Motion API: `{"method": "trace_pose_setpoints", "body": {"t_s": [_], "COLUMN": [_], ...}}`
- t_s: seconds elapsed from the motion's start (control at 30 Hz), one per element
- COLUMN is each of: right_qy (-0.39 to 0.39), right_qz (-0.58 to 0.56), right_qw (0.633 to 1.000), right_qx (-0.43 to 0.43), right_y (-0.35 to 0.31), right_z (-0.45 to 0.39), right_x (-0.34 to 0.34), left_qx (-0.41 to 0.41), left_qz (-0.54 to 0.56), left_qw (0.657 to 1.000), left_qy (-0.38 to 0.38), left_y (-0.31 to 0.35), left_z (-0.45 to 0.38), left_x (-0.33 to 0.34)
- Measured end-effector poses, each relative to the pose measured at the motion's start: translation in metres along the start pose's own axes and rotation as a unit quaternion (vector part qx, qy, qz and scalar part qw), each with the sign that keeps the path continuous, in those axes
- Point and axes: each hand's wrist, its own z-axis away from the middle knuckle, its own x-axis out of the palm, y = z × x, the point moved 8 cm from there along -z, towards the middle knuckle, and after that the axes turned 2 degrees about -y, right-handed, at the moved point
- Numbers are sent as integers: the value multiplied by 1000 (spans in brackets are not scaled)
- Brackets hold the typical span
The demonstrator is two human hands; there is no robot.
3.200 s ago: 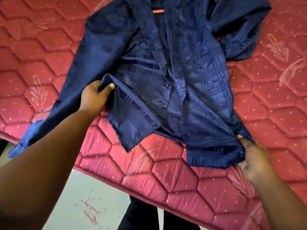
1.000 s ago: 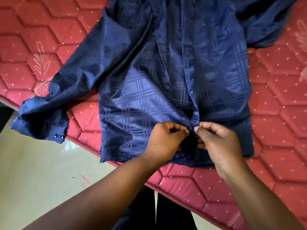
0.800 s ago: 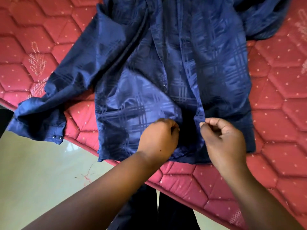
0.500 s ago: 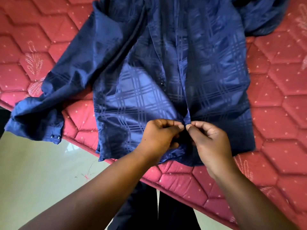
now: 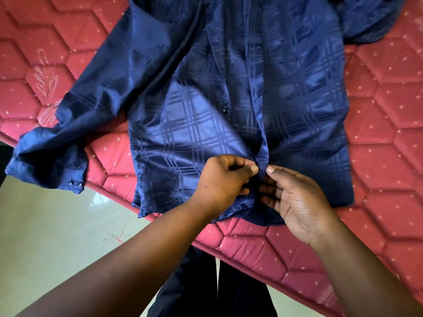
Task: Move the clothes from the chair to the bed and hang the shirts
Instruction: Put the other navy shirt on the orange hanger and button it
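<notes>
Both hands, left hand (image 5: 223, 179) and right hand (image 5: 295, 200), pinch shirt (image 5: 286, 88) front edges at mattress (image 5: 389, 124) edge

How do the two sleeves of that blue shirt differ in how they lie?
The left sleeve lies stretched out, its buttoned cuff hanging past the mattress edge. The right sleeve is bunched near the top, cuff out of sight. Both are the same dark blue fabric.

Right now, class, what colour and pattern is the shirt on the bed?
Dark navy blue shirt with a woven check, seen in the head view.
</notes>
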Motion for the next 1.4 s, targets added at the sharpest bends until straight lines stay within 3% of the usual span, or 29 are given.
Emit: {"method": "trace_pose_setpoints", "body": {"t_s": [0.2,0.4,0.7,1.13,1.23,1.4], "right_qy": [-5,44,78,105,103,86], "right_qz": [53,152,281,414,393,187], "right_qw": [999,986,936,867,888,976], "right_qx": [-2,-54,-198,-256,-217,-68], "right_y": [0,-4,-16,-26,-22,-3], "right_z": [-6,-21,-23,-14,-19,-25], "right_x": [0,-1,6,17,13,3], "left_qx": [-39,-76,-88,-124,-137,-124], "left_qz": [64,148,139,226,223,212], "left_qw": [997,985,982,961,959,963], "left_qy": [-1,40,89,102,111,114], "left_y": [-8,-17,-21,-38,-41,-39], "left_z": [-2,-7,-12,-21,-22,-23], "left_x": [2,1,-1,1,-3,-4]}}
